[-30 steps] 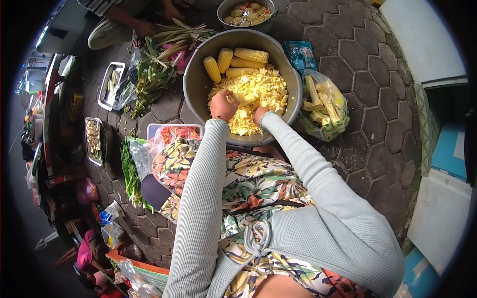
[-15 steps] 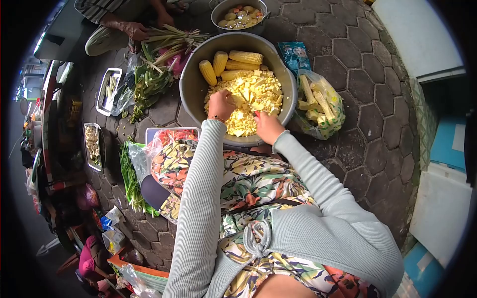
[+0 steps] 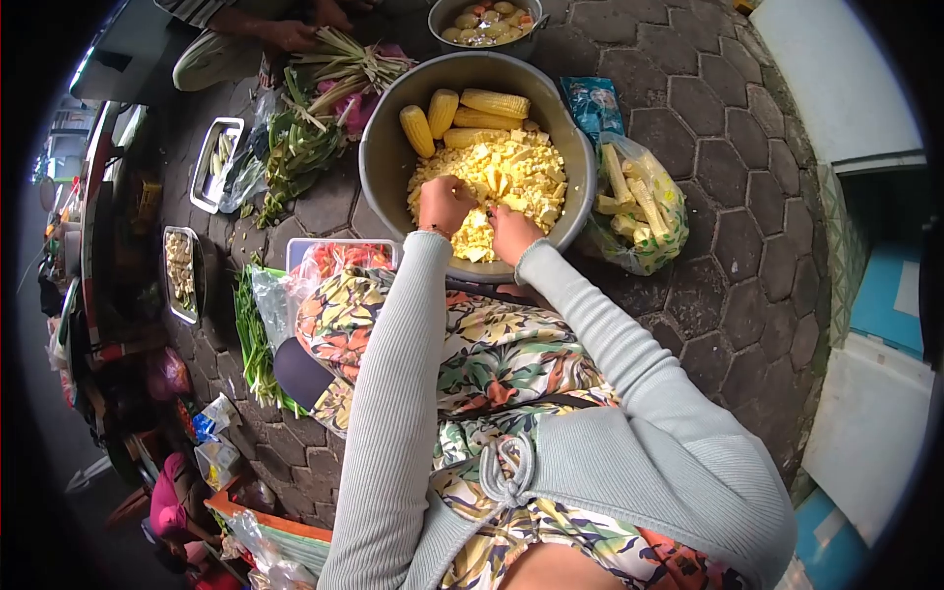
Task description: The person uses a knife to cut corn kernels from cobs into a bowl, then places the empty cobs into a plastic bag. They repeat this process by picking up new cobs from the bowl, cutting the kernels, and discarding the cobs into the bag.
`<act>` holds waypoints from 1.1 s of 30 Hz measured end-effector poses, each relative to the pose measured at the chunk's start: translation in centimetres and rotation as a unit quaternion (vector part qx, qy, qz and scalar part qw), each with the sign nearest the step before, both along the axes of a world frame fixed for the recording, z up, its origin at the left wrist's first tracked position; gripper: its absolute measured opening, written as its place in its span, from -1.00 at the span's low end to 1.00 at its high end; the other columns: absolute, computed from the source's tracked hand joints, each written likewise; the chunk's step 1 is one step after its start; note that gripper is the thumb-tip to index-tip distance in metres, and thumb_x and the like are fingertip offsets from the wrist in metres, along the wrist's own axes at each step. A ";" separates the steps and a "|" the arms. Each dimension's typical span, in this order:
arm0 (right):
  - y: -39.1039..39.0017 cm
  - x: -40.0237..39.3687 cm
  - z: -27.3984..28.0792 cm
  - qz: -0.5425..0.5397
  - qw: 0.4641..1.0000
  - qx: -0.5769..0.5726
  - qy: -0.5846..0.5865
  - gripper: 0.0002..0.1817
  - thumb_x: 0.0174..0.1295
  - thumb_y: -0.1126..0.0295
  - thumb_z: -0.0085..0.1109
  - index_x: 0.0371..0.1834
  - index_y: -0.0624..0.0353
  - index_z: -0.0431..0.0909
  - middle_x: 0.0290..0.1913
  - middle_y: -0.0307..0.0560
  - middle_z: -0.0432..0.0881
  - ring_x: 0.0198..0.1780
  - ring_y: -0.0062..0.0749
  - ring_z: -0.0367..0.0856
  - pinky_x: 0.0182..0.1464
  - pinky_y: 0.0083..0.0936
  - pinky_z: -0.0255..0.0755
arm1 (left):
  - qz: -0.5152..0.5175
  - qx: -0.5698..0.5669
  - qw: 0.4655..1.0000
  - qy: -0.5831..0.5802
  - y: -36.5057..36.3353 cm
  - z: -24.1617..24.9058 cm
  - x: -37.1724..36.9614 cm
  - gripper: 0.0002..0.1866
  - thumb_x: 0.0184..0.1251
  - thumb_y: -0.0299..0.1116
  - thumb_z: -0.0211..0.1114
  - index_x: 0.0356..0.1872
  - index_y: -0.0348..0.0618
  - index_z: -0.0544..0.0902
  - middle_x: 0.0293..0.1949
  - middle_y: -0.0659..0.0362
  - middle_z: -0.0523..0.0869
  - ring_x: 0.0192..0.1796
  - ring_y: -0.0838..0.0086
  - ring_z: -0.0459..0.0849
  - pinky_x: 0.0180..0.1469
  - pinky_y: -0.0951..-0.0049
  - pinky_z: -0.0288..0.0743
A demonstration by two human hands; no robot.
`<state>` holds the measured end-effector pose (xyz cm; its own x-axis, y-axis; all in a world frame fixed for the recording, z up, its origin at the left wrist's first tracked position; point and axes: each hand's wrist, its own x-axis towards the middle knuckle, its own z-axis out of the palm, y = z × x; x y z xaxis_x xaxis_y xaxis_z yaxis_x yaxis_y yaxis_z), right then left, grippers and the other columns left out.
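Observation:
A large grey basin [image 3: 391, 177] holds a heap of yellow cut corn kernels and chunks [image 3: 506, 167]. Several whole peeled corn cobs [image 3: 495, 103] lie along its far side. Over the near left of the heap is my left hand [image 3: 446, 205], its fingers curled in; what they hold is hidden. Close beside it on the right, my right hand [image 3: 514, 234] is closed too, fingertips near the left hand's. A small dark bit shows at the right fingertips, too small to name.
Right of the basin stand a clear plastic bag [image 3: 639, 211] of bare cobs and a blue packet [image 3: 593, 103]. A metal pot [image 3: 487, 39] is behind. Leafy greens [image 3: 295, 147], trays and spring onions [image 3: 256, 344] lie left. Another person's hands [image 3: 295, 37] hold pale stalks.
My right hand has moved left, closer to my left hand. The small red thing at its fingertips no longer shows. The view has shifted slightly.

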<state>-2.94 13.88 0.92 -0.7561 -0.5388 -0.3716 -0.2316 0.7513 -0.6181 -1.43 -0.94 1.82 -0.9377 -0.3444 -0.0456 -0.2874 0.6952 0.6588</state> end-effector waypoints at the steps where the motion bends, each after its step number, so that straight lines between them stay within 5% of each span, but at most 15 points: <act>1: -0.4 -0.4 0.0 0.000 1.000 0.006 -0.002 -0.71 0.18 0.30 -0.16 -0.24 0.36 0.36 -0.35 0.26 0.54 -0.23 0.00 0.54 -0.18 -0.23 0.41 | 0.008 -0.007 1.000 0.014 0.1 -0.2 -0.1 -0.79 -0.32 -0.47 0.35 -0.54 -0.33 0.60 -0.55 -0.09 0.59 -0.46 0.15 0.60 -0.37 0.36 0.46; 12: -1.5 -1.0 -0.8 0.053 0.996 0.070 -0.033 -0.75 0.10 0.45 -0.12 -0.20 0.35 0.41 -0.25 0.25 0.54 -0.16 -0.04 0.54 -0.14 -0.28 0.44 | 0.052 -0.012 0.998 0.032 -0.3 -1.3 -0.1 -0.79 -0.31 -0.46 0.36 -0.53 -0.30 0.61 -0.57 -0.09 0.57 -0.46 0.11 0.59 -0.37 0.35 0.45; 16: -1.0 0.4 -1.3 0.022 0.995 0.095 -0.013 -0.78 0.06 0.47 -0.12 -0.29 0.35 0.47 -0.28 0.21 0.56 -0.17 -0.06 0.56 -0.16 -0.28 0.45 | 0.040 -0.039 0.998 -0.012 -0.3 -1.0 0.3 -0.72 -0.33 -0.43 0.41 -0.49 -0.32 0.61 -0.58 -0.03 0.60 -0.49 0.30 0.63 -0.40 0.45 0.46; 22: -2.7 -0.9 -2.9 -0.056 0.992 0.098 -0.053 -0.76 0.05 0.45 -0.11 -0.25 0.30 0.49 -0.22 0.28 0.52 -0.14 0.01 0.53 -0.12 -0.25 0.43 | 0.005 -0.022 1.000 -0.004 -0.2 -1.0 -0.1 -0.69 -0.33 -0.38 0.42 -0.45 -0.30 0.61 -0.58 -0.04 0.59 -0.50 0.28 0.61 -0.41 0.43 0.45; 25: -2.9 -3.0 -3.0 0.071 0.974 0.181 -0.120 -0.71 0.01 0.40 0.00 -0.19 0.24 0.51 -0.16 0.24 0.51 -0.10 -0.01 0.52 -0.10 -0.29 0.43 | 0.035 -0.063 0.997 0.003 0.6 -1.5 -0.2 -0.75 -0.30 -0.41 0.40 -0.51 -0.30 0.61 -0.54 -0.08 0.60 -0.48 0.25 0.62 -0.39 0.42 0.46; 26: -2.5 -2.6 -2.8 0.043 0.982 0.160 -0.088 -0.71 0.04 0.40 -0.04 -0.22 0.33 0.53 -0.15 0.21 0.53 -0.10 -0.13 0.54 -0.08 -0.32 0.44 | 0.047 -0.015 0.999 0.016 0.6 -1.6 -0.3 -0.88 -0.19 -0.45 0.21 -0.57 -0.28 0.59 -0.53 -0.11 0.58 -0.41 0.07 0.57 -0.33 0.27 0.46; 28: -1.7 -1.4 -5.7 0.042 0.989 0.139 -0.015 -0.69 0.03 0.39 -0.03 -0.20 0.32 0.52 -0.13 0.21 0.52 -0.08 -0.13 0.54 -0.06 -0.33 0.43 | 0.038 -0.028 0.999 0.020 0.4 -1.2 -0.2 -0.87 -0.18 -0.44 0.21 -0.56 -0.28 0.59 -0.52 -0.10 0.58 -0.40 0.07 0.57 -0.31 0.27 0.45; 33: -3.5 -3.5 -7.6 0.111 0.958 0.246 -0.101 -0.66 0.07 0.33 -0.01 -0.09 0.20 0.50 -0.02 0.06 0.49 -0.01 -0.15 0.50 -0.03 -0.33 0.40 | 0.057 -0.060 0.997 -0.002 0.4 -2.0 -0.1 -0.76 -0.27 -0.38 0.37 -0.51 -0.27 0.60 -0.55 -0.02 0.61 -0.45 0.21 0.62 -0.35 0.39 0.46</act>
